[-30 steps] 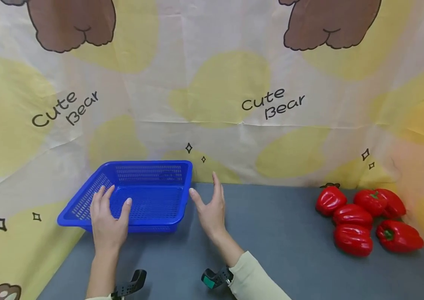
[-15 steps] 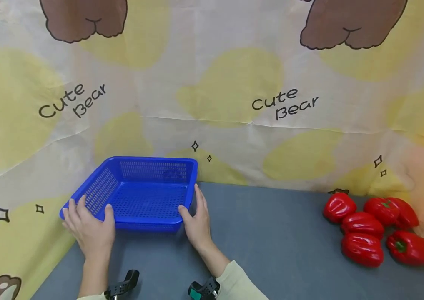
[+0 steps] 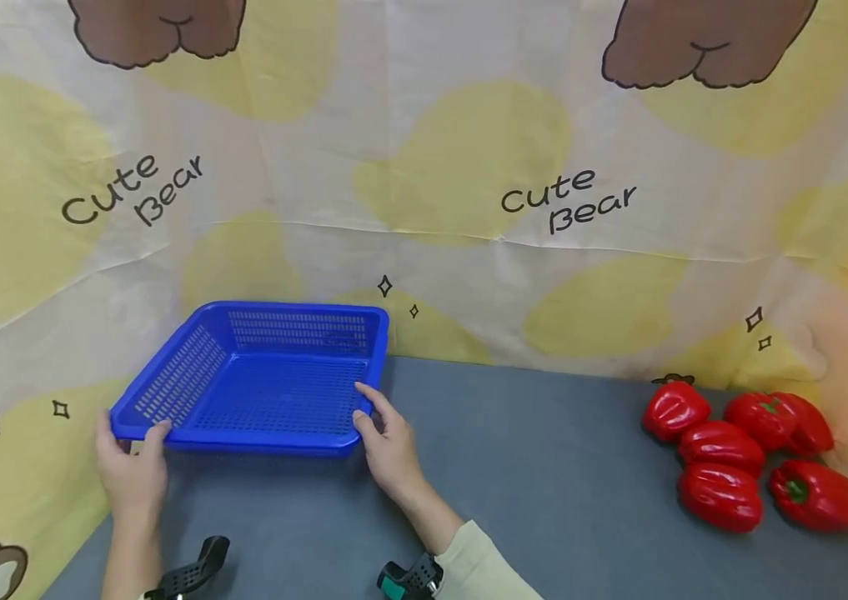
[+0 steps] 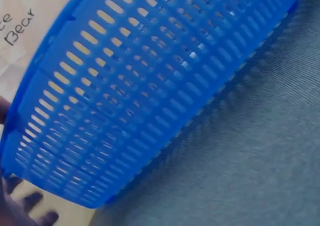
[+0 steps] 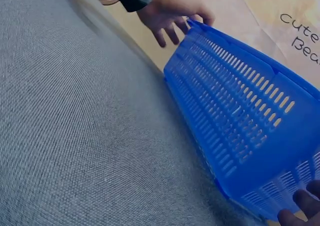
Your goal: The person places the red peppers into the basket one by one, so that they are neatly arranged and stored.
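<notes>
A blue plastic basket (image 3: 266,440) with slotted walls sits at the left of the grey table, with nothing inside. My left hand (image 3: 132,479) grips its near left corner, thumb on the rim; in the right wrist view the same hand (image 5: 172,8) has its fingers hanging outside the end wall. At the near right corner, my right hand (image 3: 397,457) holds the rim between thumb and fingers. Its fingertips (image 5: 306,202) show beside the end wall in the right wrist view. The basket's long side (image 4: 52,68) fills most of the left wrist view.
Several red bell peppers (image 3: 720,497) lie grouped at the right of the grey table (image 3: 529,492). A cloth (image 3: 461,167) printed with bears and lettering hangs behind the table and runs down its left side.
My left hand has moved left from over the basket's near edge to its near left corner. My right hand has come in from beside the basket and taken hold of the near right corner.
</notes>
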`<action>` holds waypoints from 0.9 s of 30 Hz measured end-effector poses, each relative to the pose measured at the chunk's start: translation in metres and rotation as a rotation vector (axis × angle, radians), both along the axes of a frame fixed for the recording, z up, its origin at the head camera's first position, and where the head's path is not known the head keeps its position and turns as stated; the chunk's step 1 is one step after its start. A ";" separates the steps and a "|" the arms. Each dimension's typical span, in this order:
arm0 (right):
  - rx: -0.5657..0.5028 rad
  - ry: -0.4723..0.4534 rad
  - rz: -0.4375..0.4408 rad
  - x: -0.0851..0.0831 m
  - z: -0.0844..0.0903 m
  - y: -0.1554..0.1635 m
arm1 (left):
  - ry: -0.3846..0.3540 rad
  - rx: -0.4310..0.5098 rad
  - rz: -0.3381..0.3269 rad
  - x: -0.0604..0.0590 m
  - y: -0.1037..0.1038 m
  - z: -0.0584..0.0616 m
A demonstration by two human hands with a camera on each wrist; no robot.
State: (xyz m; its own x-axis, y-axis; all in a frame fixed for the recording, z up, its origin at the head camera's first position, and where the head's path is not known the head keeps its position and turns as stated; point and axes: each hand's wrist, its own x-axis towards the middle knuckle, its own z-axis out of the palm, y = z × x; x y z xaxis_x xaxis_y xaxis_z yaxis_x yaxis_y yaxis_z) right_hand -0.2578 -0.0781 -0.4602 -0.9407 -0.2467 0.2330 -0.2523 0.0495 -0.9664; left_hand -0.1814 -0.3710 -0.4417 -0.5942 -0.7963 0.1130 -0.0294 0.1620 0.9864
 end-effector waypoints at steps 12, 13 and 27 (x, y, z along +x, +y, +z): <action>-0.078 -0.010 -0.006 0.004 -0.006 0.011 | -0.042 0.023 0.042 -0.002 0.004 -0.003; -0.077 -0.011 -0.012 0.005 -0.007 0.013 | -0.064 -0.005 0.052 -0.001 0.004 -0.003; 0.031 -0.003 -0.026 0.006 -0.002 0.064 | -0.146 -0.161 -0.173 -0.015 0.020 0.011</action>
State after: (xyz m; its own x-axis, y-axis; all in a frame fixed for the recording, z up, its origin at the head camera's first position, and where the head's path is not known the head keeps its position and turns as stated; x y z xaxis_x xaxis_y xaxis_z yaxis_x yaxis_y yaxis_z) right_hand -0.2514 -0.0143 -0.4623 -0.9475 -0.2291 0.2231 -0.2480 0.0858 -0.9650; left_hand -0.1963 -0.3513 -0.4311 -0.7390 -0.6604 0.1330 -0.1277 0.3311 0.9349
